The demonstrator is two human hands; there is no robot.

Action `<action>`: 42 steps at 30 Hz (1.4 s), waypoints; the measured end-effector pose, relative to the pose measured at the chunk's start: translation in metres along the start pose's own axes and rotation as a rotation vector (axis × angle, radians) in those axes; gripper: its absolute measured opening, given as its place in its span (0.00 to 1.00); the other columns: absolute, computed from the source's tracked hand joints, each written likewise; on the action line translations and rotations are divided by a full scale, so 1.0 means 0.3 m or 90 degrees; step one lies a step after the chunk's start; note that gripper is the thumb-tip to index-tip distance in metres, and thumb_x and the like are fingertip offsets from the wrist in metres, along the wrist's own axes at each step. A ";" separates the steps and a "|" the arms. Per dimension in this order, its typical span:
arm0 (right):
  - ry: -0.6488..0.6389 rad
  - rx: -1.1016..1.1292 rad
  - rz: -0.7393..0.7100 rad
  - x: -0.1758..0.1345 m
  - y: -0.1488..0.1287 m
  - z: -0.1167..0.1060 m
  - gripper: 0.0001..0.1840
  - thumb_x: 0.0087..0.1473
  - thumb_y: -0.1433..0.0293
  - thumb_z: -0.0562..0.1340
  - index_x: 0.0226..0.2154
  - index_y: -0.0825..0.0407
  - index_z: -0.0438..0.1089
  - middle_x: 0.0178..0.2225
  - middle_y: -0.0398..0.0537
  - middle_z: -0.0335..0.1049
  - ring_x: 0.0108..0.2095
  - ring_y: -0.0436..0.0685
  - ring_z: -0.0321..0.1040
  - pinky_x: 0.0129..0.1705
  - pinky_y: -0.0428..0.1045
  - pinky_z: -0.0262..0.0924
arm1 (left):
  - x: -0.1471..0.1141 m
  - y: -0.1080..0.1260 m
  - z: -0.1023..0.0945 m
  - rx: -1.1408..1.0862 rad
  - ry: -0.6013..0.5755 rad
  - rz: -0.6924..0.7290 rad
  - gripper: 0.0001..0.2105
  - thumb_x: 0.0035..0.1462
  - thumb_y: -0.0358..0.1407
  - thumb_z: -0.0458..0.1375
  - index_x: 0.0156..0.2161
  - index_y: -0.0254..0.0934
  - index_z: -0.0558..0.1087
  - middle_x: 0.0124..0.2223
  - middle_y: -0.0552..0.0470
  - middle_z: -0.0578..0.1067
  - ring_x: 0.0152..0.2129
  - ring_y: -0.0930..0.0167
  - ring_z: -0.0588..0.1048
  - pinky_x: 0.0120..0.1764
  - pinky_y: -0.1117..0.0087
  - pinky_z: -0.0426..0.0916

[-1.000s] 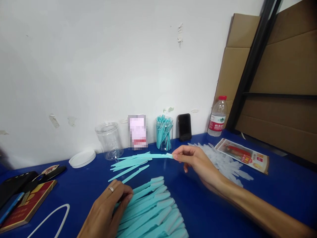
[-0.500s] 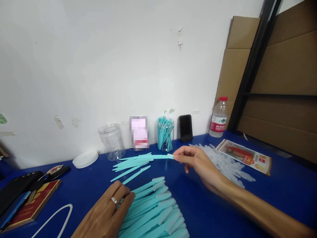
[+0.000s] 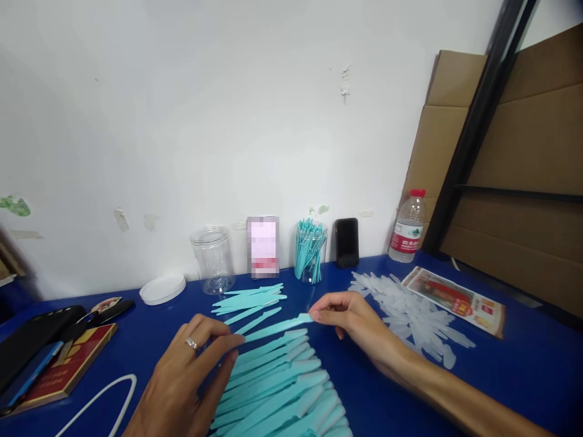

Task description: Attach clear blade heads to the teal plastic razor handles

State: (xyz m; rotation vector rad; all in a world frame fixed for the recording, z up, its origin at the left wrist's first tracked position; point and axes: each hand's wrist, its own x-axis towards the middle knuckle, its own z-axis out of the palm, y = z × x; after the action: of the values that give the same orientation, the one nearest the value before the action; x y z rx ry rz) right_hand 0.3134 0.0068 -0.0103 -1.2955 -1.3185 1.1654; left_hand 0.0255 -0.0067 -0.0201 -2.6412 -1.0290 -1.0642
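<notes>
A turquoise eyebrow razor is pinched at its head end between the thumb and fingers of my right hand. Its handle tip meets the index finger of my left hand, which wears a ring. That hand's thumb is apart from the index finger and rests by a row of overlapping turquoise razors, laid side by side with heads to the right. Behind the held razor lies a loose pile of similar razors. A clear jar full of thin turquoise razors stands by the wall.
An open clear jar and white lid stand at the back left. Translucent white caps lie right, beside a printed packet. A water bottle, black phone, red book and white cable surround the work.
My right hand has brought the razor from the loose pile toward the row. My left hand has lifted slightly from the row to the razor's handle tip. The view has shifted a little.
</notes>
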 end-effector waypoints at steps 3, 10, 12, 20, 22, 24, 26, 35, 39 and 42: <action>-0.016 -0.019 0.014 -0.003 0.001 0.034 0.06 0.44 0.65 0.70 0.25 0.51 0.81 0.23 0.43 0.70 0.23 0.50 0.55 0.25 0.47 0.45 | -0.013 -0.032 0.011 -0.025 -0.012 -0.056 0.09 0.68 0.33 0.52 0.50 0.44 0.70 0.43 0.51 0.71 0.41 0.66 0.69 0.44 0.65 0.66; -0.041 0.002 0.027 -0.009 -0.003 0.072 0.08 0.43 0.64 0.72 0.26 0.51 0.81 0.24 0.43 0.71 0.26 0.50 0.60 0.28 0.47 0.48 | -0.026 -0.038 0.029 -0.077 -0.048 -0.098 0.08 0.68 0.34 0.52 0.47 0.44 0.71 0.41 0.52 0.72 0.39 0.68 0.72 0.42 0.67 0.69; -0.039 0.001 0.033 -0.009 -0.004 0.074 0.07 0.44 0.65 0.72 0.27 0.51 0.80 0.22 0.41 0.68 0.24 0.48 0.56 0.25 0.46 0.43 | -0.025 -0.029 0.026 -0.079 -0.068 -0.095 0.08 0.68 0.34 0.52 0.49 0.44 0.71 0.41 0.52 0.72 0.40 0.67 0.72 0.44 0.65 0.70; -0.052 0.065 -0.008 -0.006 0.015 0.077 0.14 0.41 0.64 0.74 0.32 0.52 0.78 0.24 0.41 0.66 0.22 0.48 0.55 0.19 0.44 0.44 | -0.024 -0.031 0.035 -0.060 -0.101 -0.095 0.09 0.67 0.34 0.52 0.49 0.44 0.72 0.44 0.50 0.71 0.42 0.63 0.69 0.43 0.61 0.68; -0.062 0.077 -0.021 -0.003 0.017 0.075 0.14 0.41 0.63 0.74 0.31 0.53 0.79 0.23 0.41 0.67 0.22 0.49 0.58 0.21 0.45 0.49 | -0.019 -0.028 0.034 -0.062 -0.120 -0.096 0.09 0.68 0.33 0.51 0.43 0.44 0.73 0.43 0.51 0.71 0.41 0.63 0.69 0.42 0.60 0.66; -0.069 0.095 -0.024 -0.002 0.017 0.072 0.11 0.41 0.64 0.74 0.27 0.54 0.78 0.21 0.41 0.67 0.21 0.48 0.59 0.23 0.45 0.52 | -0.013 -0.019 0.029 -0.069 -0.123 -0.115 0.09 0.68 0.33 0.50 0.41 0.43 0.73 0.42 0.51 0.71 0.41 0.63 0.68 0.44 0.60 0.65; -0.058 0.125 -0.028 -0.002 0.016 0.068 0.10 0.42 0.66 0.74 0.27 0.54 0.78 0.23 0.41 0.69 0.22 0.48 0.61 0.27 0.45 0.54 | -0.008 -0.007 0.022 -0.096 -0.114 -0.131 0.08 0.68 0.35 0.51 0.44 0.45 0.74 0.42 0.51 0.72 0.41 0.63 0.69 0.45 0.60 0.65; -0.028 0.200 -0.049 -0.012 0.009 0.061 0.06 0.43 0.70 0.74 0.28 0.53 0.78 0.26 0.42 0.73 0.28 0.50 0.67 0.37 0.46 0.59 | -0.014 0.015 0.023 -0.172 -0.115 -0.203 0.09 0.68 0.40 0.51 0.45 0.50 0.75 0.40 0.56 0.76 0.39 0.67 0.72 0.45 0.69 0.66; -0.036 0.198 -0.029 -0.017 0.006 0.067 0.07 0.44 0.69 0.73 0.29 0.53 0.78 0.29 0.44 0.75 0.31 0.52 0.69 0.39 0.47 0.61 | -0.004 0.020 0.019 -0.192 -0.126 -0.242 0.08 0.68 0.40 0.50 0.39 0.46 0.71 0.39 0.56 0.75 0.38 0.68 0.72 0.40 0.70 0.66; -0.028 0.171 -0.025 -0.009 0.012 0.069 0.11 0.43 0.68 0.72 0.33 0.53 0.78 0.31 0.46 0.76 0.32 0.53 0.69 0.39 0.49 0.62 | -0.001 0.018 0.020 -0.183 -0.132 -0.243 0.09 0.67 0.40 0.50 0.36 0.44 0.70 0.37 0.56 0.74 0.36 0.67 0.72 0.47 0.66 0.66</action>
State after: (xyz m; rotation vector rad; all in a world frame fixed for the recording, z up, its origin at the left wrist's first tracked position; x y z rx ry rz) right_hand 0.2933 0.0036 -0.0167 -1.0510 -1.1665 1.3003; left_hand 0.0321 -0.0091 -0.0240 -2.9045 -1.5827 -1.0918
